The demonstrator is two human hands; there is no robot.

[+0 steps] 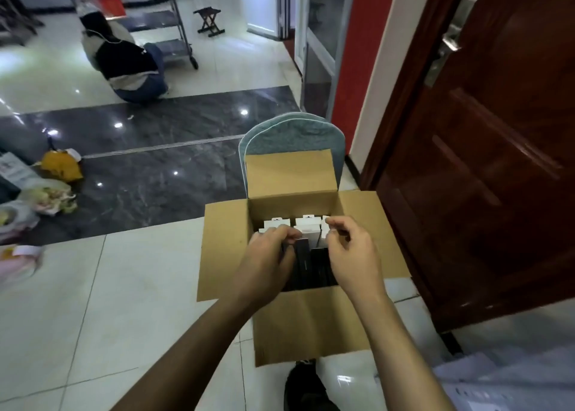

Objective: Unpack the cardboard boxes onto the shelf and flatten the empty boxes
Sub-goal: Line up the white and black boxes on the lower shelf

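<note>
Cardboard box (298,323) flaps open | left hand (267,261), right hand (351,255) seemingly pinching packs (306,224)

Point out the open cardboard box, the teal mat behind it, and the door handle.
cardboard box (224,249), head view, left flap.
teal mat (292,137), head view, upper middle.
door handle (451,42), head view, lever.

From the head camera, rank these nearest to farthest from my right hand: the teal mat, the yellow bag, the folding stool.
Measured from the right hand, which is over the open box:
1. Teal mat, just beyond the box, straight ahead.
2. Yellow bag, on the dark floor strip, far to the left.
3. Folding stool, at the back of the room, ahead and left.
</note>
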